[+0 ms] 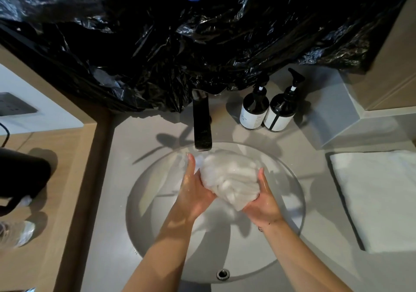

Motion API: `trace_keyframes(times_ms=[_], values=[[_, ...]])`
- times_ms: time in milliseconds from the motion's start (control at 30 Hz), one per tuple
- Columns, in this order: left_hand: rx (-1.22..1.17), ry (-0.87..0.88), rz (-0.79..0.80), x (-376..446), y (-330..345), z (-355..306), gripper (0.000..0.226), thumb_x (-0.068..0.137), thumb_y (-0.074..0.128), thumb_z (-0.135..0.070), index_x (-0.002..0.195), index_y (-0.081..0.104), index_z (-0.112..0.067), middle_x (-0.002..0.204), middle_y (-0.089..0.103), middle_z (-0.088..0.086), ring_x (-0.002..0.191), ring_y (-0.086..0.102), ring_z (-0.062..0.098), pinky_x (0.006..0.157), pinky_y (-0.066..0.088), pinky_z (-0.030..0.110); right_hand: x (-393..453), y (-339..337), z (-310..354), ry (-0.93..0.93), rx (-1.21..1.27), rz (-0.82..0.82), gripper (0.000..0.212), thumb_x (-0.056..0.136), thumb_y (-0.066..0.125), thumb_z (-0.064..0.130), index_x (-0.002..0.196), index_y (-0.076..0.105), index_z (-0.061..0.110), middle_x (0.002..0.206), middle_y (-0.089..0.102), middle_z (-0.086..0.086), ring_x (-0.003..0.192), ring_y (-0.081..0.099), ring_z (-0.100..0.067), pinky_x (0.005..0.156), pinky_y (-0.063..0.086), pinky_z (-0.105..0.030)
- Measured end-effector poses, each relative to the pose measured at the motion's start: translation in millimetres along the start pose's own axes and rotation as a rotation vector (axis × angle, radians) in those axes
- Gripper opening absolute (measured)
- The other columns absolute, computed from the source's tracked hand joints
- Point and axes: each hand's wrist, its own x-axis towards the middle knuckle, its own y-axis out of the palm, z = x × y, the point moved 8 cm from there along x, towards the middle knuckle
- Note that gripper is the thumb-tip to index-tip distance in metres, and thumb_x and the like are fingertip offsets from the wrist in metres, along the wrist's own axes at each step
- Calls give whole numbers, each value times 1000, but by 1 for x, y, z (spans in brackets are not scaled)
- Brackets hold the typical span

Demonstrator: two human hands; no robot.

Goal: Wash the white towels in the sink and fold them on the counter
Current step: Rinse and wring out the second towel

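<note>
A wet, bunched white towel [229,176] is held over the round grey sink [146,206], just below the black faucet [202,125]. My left hand [193,190] grips the towel's left side with the fingers curled under it. My right hand [263,199] grips its right lower end, thumb up along the cloth. A second white towel [378,197] lies folded flat on the counter at the right of the sink.
Two dark pump bottles [254,109] [280,111] stand behind the sink at the right. Crumpled black plastic sheeting [180,44] hangs over the back wall. A wooden ledge [45,179] at the left carries a dark object [20,174]. An overflow hole [223,273] sits at the sink's near edge.
</note>
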Motion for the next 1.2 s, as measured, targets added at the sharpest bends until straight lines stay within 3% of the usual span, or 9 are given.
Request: trace_keyframes(times_ms=[67,167,267,367,500,600,733,1000,1200], values=[[32,21,-53,5,-7,-5,80,97,27,-66,141,46,-2,142,47,26,135,42,39,115,30,50,6,-4,2,-53,-17,-60,78,90,54,59,145,40,5,141,47,-20,131,46,-33,108,40,-40],[72,93,-86,4,-15,-9,58,102,38,-48,131,58,-2,133,56,25,128,52,35,110,38,46,13,-8,1,-92,2,-97,67,95,47,51,144,42,5,145,42,-19,136,39,-35,115,30,-46],[25,58,-152,3,-27,-11,36,100,46,-33,112,68,-7,107,67,16,97,69,26,80,56,34,15,-8,3,-129,36,-59,69,81,65,37,139,45,3,135,49,-18,130,44,-37,113,29,-48],[12,27,-187,7,-35,-9,29,93,58,-26,107,70,-4,103,69,14,97,67,28,81,54,34,16,-10,8,-208,2,0,71,71,67,31,135,48,4,126,54,-19,123,46,-38,108,30,-50],[-63,-24,-239,12,-46,3,36,90,60,-20,55,65,-15,72,70,4,72,70,22,71,57,29,16,-8,14,-223,21,57,67,75,63,29,133,47,0,127,54,-21,127,41,-40,111,24,-52],[-117,-69,-225,10,-42,7,33,88,69,-41,72,64,-12,101,69,6,104,66,26,98,50,38,16,-11,16,-210,0,31,62,83,52,29,134,44,-4,129,51,-24,128,37,-42,107,29,-52],[143,-106,-158,13,-26,10,41,88,68,-35,119,68,-9,119,67,16,116,62,31,102,48,38,14,-18,18,-180,-14,-67,53,91,32,26,132,46,-5,125,53,-24,120,48,-40,102,36,-50],[261,-155,-184,16,-9,29,41,90,66,-37,123,67,-14,120,69,12,112,66,26,81,55,30,-2,-32,32,-162,-101,-185,49,97,35,31,130,52,0,121,58,-21,113,56,-37,89,52,-42],[144,-23,-390,18,-23,18,37,84,73,-34,111,72,-9,111,72,14,99,70,28,83,56,36,8,-17,38,-205,-185,-146,48,90,47,34,119,62,-1,115,61,-22,108,58,-37,91,45,-46]])
